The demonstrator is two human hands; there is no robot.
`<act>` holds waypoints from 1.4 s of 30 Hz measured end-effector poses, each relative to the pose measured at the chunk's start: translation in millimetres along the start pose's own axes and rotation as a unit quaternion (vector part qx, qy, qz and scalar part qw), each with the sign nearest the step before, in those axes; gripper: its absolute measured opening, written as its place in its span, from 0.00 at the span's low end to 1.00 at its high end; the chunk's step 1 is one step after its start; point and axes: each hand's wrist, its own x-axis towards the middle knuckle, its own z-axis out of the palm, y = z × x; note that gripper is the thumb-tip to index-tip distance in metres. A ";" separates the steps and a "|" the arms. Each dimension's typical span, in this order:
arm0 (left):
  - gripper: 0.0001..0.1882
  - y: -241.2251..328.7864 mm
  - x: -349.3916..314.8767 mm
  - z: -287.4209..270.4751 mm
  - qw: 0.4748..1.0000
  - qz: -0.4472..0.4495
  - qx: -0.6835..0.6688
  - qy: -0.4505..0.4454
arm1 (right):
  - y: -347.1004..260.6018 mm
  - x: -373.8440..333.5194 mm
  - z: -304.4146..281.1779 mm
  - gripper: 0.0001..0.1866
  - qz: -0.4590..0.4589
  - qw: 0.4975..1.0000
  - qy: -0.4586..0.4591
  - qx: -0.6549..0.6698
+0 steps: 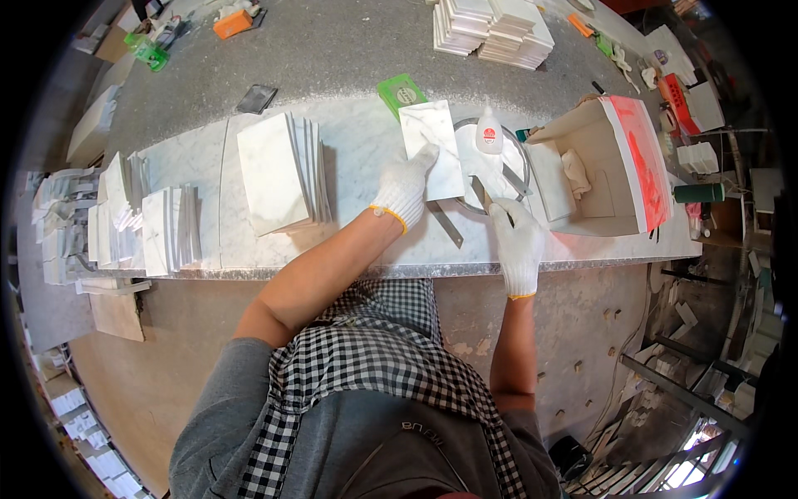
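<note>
- Well, the gloved left hand [405, 190] holds a veined white tile [434, 137], thumb on its face, over the pale slab [353, 166].
- The gloved right hand [517, 241] has fingertips at a dark metal strip [480, 193]; gripping or not, I can't tell.
- Near the tile, a green box [401, 91] and a white bottle [489, 133].
- Farther out, upright tiles [270, 179] left, an open carton [638, 158] right.

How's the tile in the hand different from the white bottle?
The tile is flat with straight edges; the bottle is rounded with a narrow tip. The left hand holds the tile, but no hand holds the bottle. The tile has grey streaks; the bottle has a red mark. Both are mostly white.
</note>
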 end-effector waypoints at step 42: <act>0.17 -6.7 10.6 -7.9 1.000 0.014 0.010 -0.013 | -0.3 5.3 -3.3 0.13 0.082 0.966 -0.076 0.233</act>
